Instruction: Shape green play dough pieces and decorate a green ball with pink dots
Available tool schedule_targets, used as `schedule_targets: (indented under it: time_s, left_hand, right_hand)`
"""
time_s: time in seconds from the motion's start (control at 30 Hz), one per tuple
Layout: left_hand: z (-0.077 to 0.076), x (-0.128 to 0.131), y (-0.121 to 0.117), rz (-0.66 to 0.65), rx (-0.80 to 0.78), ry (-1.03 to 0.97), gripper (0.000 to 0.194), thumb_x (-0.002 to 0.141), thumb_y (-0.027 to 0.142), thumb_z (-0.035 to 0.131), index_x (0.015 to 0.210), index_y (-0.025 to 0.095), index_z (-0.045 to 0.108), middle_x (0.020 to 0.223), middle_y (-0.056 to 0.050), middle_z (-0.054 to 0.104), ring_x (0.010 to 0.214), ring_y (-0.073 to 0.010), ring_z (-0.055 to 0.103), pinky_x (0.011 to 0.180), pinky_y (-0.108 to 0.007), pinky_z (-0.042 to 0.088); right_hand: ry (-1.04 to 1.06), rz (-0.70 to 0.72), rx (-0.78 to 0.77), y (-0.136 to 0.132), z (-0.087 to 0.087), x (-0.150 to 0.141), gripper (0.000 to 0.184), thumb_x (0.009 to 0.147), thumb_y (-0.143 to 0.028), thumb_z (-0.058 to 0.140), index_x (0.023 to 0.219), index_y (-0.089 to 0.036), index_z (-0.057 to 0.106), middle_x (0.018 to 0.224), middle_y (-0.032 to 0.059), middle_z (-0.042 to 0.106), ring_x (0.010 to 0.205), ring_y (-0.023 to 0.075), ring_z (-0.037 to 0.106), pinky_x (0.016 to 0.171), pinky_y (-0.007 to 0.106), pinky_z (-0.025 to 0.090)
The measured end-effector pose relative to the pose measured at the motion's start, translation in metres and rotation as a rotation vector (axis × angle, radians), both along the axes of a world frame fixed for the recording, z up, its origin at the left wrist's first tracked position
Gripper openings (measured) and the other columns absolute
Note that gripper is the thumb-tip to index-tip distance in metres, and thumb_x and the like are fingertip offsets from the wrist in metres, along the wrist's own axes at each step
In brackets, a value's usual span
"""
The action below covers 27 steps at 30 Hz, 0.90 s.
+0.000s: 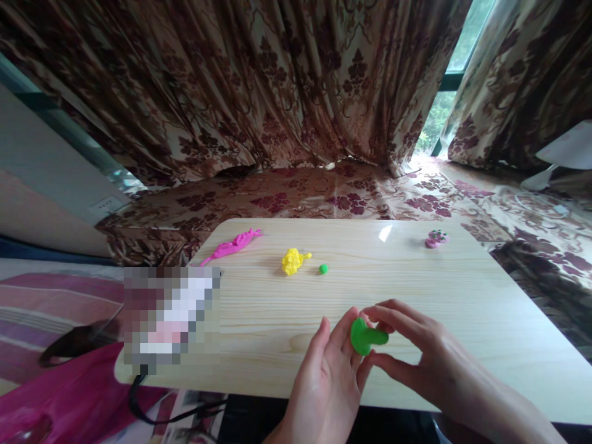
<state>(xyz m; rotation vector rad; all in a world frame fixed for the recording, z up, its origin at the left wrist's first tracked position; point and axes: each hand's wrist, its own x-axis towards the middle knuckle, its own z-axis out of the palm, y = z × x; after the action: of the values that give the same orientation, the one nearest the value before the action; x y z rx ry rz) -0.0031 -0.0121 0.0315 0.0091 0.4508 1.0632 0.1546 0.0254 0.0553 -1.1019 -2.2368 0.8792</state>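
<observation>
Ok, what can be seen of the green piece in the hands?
The green piece looks like soft, smooth modelling clay: a broad rounded cap with a narrower stub pointing right. It is held above the table, at the fingers of the open left hand, with the right hand's fingertips around it.

From where I'm standing the green piece (367, 337) looks like soft clay, pretty bright and smooth, flattish rounded end with a stubby stem sticking out sideways, held over the surface (259, 327) between left grip (330, 373) and right grip (423, 345)
</observation>
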Motion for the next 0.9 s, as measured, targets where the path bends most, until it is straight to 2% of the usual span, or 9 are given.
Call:
schedule_targets:
  time_s: [0.1,0.23,0.4,0.5,0.8,0.9]
  left_hand:
    - [0.001,-0.001,0.001,-0.007,0.004,-0.025,0.047,0.087,0.046,0.034,0.119,0.017,0.053,0.131,-0.007,0.046,0.129,-0.0224,0.028,0.103,-0.033,0.022]
    - [-0.003,-0.001,0.002,-0.009,-0.017,-0.001,0.046,0.087,0.045,0.035,0.120,0.017,0.053,0.134,-0.005,0.043,0.129,-0.0214,0.027,0.104,-0.033,0.021]
    - [-0.004,0.000,0.002,-0.043,-0.031,0.003,0.047,0.087,0.044,0.036,0.119,0.013,0.053,0.128,-0.009,0.048,0.118,-0.0217,0.040,0.102,-0.033,0.025]
    - [-0.003,0.002,0.001,-0.043,-0.041,0.006,0.047,0.087,0.044,0.036,0.119,0.014,0.053,0.125,-0.009,0.050,0.116,-0.0207,0.043,0.101,-0.033,0.026]
    - [-0.011,0.008,-0.005,-0.060,-0.022,0.086,0.043,0.087,0.045,0.037,0.114,0.019,0.058,0.132,-0.003,0.046,0.131,-0.0198,0.023,0.106,-0.032,0.016]
    - [-0.010,0.007,-0.003,-0.034,-0.021,0.059,0.044,0.087,0.046,0.036,0.116,0.020,0.056,0.133,-0.004,0.045,0.132,-0.0209,0.022,0.105,-0.033,0.017]
  right_hand:
    - [0.010,-0.028,0.008,-0.001,-0.003,0.000,0.028,0.078,-0.016,0.060,0.104,-0.025,0.056,0.097,0.0031,0.057,0.081,0.0148,0.058,0.072,0.025,0.048]
    - [0.002,0.010,0.041,-0.002,-0.003,0.000,0.019,0.084,-0.016,0.052,0.100,-0.024,0.058,0.096,0.0036,0.056,0.081,0.0140,0.058,0.071,0.025,0.047]
    - [-0.050,0.069,0.054,-0.002,-0.005,0.002,0.011,0.084,-0.016,0.052,0.091,-0.022,0.057,0.101,0.0043,0.054,0.087,0.0147,0.055,0.075,0.026,0.047]
    - [-0.064,0.073,0.069,-0.003,-0.006,0.003,0.009,0.083,-0.017,0.054,0.090,-0.022,0.056,0.101,0.0042,0.054,0.087,0.0149,0.055,0.074,0.026,0.047]
    - [-0.130,0.114,0.017,-0.002,0.001,0.003,0.011,0.084,-0.014,0.052,0.083,-0.022,0.059,0.095,0.0026,0.056,0.086,0.0145,0.055,0.076,0.026,0.045]
    - [-0.095,0.049,-0.009,-0.002,-0.004,0.003,0.018,0.081,-0.014,0.057,0.096,-0.024,0.057,0.098,0.0021,0.056,0.085,0.0146,0.056,0.076,0.026,0.046]
